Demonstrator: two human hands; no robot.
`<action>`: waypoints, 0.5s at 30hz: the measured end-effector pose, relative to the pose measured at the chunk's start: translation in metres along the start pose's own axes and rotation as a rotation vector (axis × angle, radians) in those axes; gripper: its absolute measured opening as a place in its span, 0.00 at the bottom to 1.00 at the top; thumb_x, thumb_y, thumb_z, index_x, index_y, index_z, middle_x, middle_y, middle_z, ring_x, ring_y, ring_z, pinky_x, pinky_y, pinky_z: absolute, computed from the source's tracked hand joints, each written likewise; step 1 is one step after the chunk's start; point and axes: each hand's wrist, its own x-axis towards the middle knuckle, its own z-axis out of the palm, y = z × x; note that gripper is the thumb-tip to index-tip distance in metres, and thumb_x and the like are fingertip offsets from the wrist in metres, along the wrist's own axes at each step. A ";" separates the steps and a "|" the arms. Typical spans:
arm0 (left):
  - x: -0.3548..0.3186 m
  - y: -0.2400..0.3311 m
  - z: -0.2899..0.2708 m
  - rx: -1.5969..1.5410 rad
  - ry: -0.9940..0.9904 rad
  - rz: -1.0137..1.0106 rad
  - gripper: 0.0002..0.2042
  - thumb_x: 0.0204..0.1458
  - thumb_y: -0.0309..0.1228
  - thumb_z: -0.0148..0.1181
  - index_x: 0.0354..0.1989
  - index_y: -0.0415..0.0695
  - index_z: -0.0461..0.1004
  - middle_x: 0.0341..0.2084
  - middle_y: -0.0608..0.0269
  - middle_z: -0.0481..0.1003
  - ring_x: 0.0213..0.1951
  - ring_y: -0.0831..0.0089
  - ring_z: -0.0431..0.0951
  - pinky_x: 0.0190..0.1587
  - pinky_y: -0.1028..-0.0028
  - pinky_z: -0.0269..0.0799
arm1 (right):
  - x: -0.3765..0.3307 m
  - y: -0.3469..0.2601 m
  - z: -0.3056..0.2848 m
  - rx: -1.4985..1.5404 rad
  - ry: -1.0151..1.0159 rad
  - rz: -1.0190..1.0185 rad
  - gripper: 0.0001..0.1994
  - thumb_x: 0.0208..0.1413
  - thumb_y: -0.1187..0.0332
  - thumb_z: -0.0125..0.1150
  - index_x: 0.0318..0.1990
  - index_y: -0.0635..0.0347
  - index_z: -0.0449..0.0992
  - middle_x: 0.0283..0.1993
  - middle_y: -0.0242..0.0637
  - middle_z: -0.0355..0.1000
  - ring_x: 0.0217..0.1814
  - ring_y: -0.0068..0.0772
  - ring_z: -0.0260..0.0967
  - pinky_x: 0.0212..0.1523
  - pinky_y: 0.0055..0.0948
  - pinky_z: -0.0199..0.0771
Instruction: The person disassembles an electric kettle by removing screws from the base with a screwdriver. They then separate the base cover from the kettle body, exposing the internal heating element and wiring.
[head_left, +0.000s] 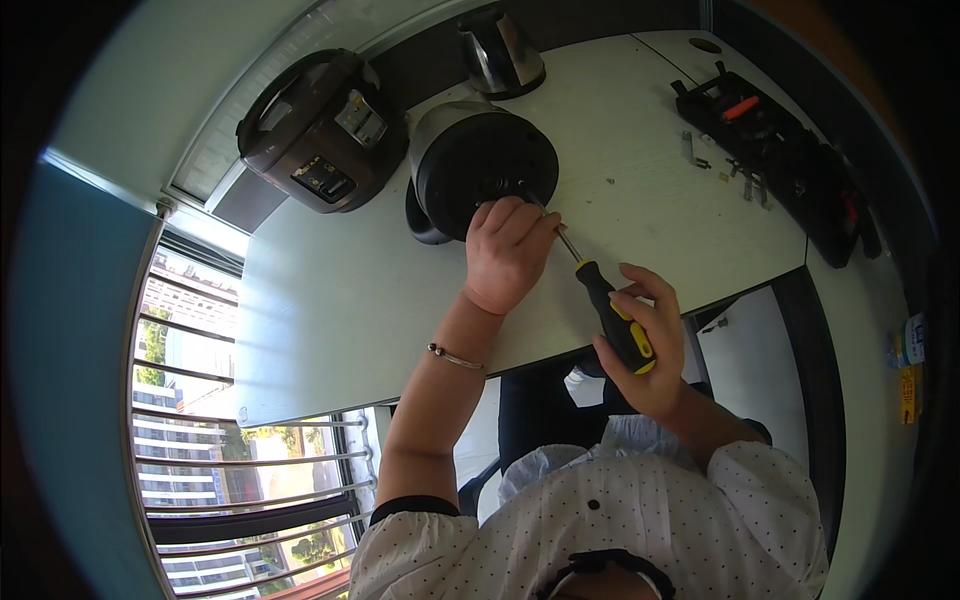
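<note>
An electric kettle (pixel 430 130) lies on its side on the table, its round black base (pixel 470 160) turned toward me and its black handle (pixel 422 222) at the left. A screwdriver (pixel 612 310) with a black and yellow grip slants up to this base, its tip at the base's lower right part. My right hand (pixel 655 345) has thumb and fingers loosely around the grip. At the lower edge of the base, my left hand (pixel 508 255) is closed, with curled fingers pinching the metal shaft near the tip. The left thumb is hidden.
A dark multicooker (pixel 315 140) stands at the back left, and a second steel kettle (pixel 500 55) stands behind. An open black tool case (pixel 770 150) lies at the right, with small metal bits (pixel 750 185) beside it. The white table (pixel 350 310) ends near a barred window (pixel 190 400).
</note>
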 end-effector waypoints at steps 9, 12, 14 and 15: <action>-0.001 0.000 0.001 -0.039 -0.030 -0.052 0.08 0.35 0.27 0.67 0.27 0.46 0.78 0.23 0.68 0.70 0.30 0.69 0.71 0.33 0.70 0.67 | -0.014 0.001 0.004 0.225 -0.045 0.237 0.24 0.47 0.80 0.63 0.55 0.68 0.65 0.59 0.59 0.62 0.54 0.45 0.70 0.53 0.33 0.71; 0.001 -0.001 0.000 -0.078 -0.050 -0.068 0.08 0.36 0.26 0.68 0.28 0.45 0.79 0.23 0.67 0.71 0.30 0.68 0.72 0.32 0.69 0.68 | -0.010 -0.001 0.003 0.165 -0.061 0.177 0.24 0.47 0.81 0.62 0.54 0.68 0.66 0.59 0.58 0.62 0.55 0.47 0.69 0.53 0.33 0.71; -0.001 -0.003 0.000 -0.076 -0.060 -0.048 0.09 0.36 0.26 0.68 0.29 0.44 0.80 0.23 0.67 0.71 0.30 0.68 0.72 0.32 0.69 0.68 | -0.007 -0.002 0.003 0.089 -0.069 0.106 0.24 0.47 0.82 0.62 0.54 0.68 0.66 0.59 0.57 0.62 0.54 0.48 0.70 0.52 0.32 0.71; -0.001 -0.003 0.000 -0.070 -0.056 -0.047 0.08 0.36 0.26 0.68 0.29 0.44 0.80 0.23 0.67 0.71 0.30 0.68 0.72 0.32 0.69 0.68 | -0.006 -0.002 0.003 0.054 -0.070 0.067 0.24 0.47 0.82 0.62 0.54 0.68 0.66 0.60 0.57 0.62 0.53 0.47 0.70 0.51 0.31 0.71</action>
